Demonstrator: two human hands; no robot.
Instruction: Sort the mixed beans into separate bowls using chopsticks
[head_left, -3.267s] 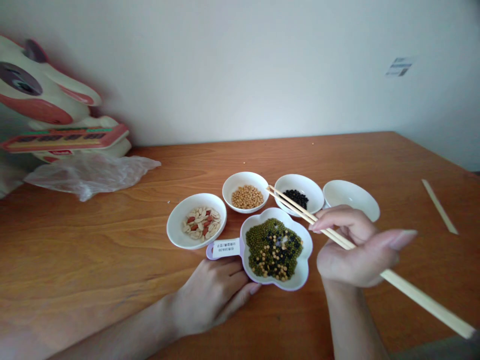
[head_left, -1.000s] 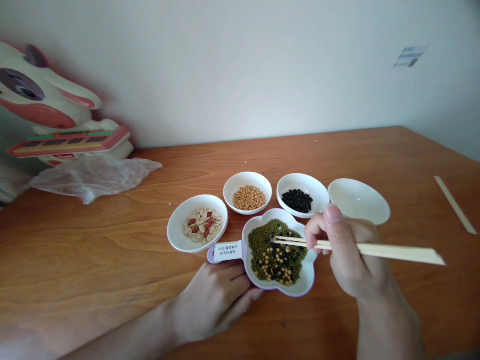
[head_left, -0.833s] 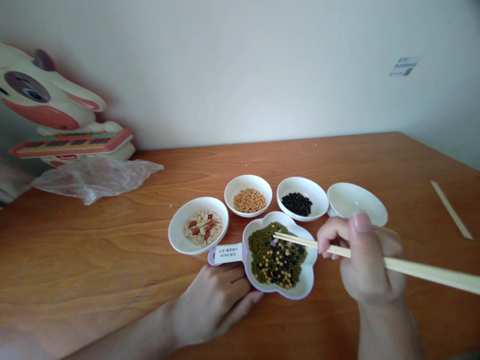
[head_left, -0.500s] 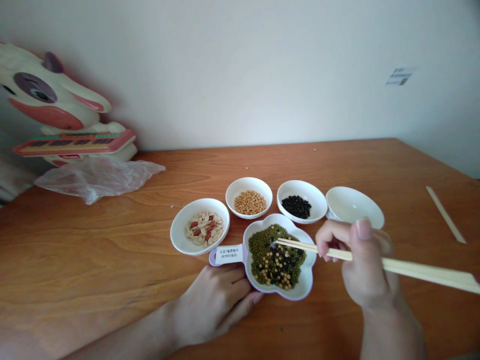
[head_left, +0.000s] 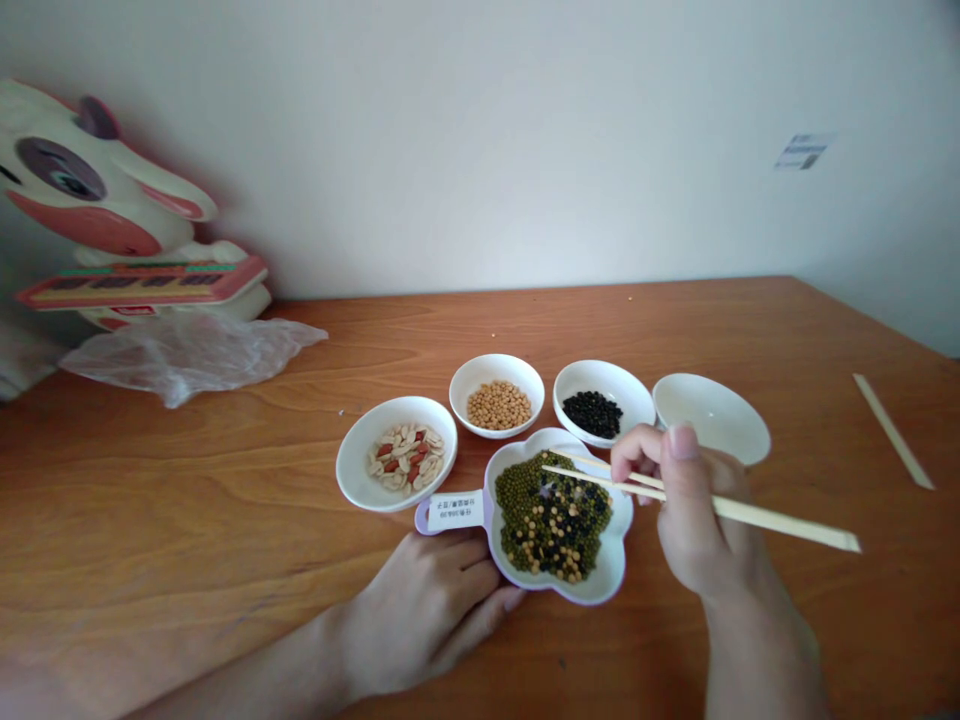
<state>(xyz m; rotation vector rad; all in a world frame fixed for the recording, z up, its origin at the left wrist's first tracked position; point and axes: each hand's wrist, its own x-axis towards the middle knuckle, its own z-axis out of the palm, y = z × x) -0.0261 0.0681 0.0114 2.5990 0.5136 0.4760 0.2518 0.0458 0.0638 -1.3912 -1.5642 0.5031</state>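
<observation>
A flower-shaped white dish (head_left: pixel 611 565) holds mixed green, yellow and black beans. My left hand (head_left: pixel 424 610) rests on the table against the dish's near left rim, fingers loosely curled beside its labelled handle (head_left: pixel 452 509). My right hand (head_left: pixel 694 510) is closed on a pair of wooden chopsticks (head_left: pixel 757 513), whose tips reach over the middle of the mixed beans. Behind the dish stand small white bowls: one with peanuts (head_left: pixel 395 467), one with yellow beans (head_left: pixel 496 394), one with black beans (head_left: pixel 604 401) and one with nothing in it (head_left: pixel 712 418).
A crumpled clear plastic bag (head_left: pixel 187 350) and a cartoon animal toy (head_left: pixel 97 220) sit at the far left by the wall. A paper chopstick sleeve (head_left: pixel 892 430) lies at the right on the wooden table (head_left: pixel 187 500).
The chopsticks came down from above the black-bean bowl into the mixed dish. Over the last second their tips stayed over the beans while my right hand shifted slightly left. My left hand stayed put.
</observation>
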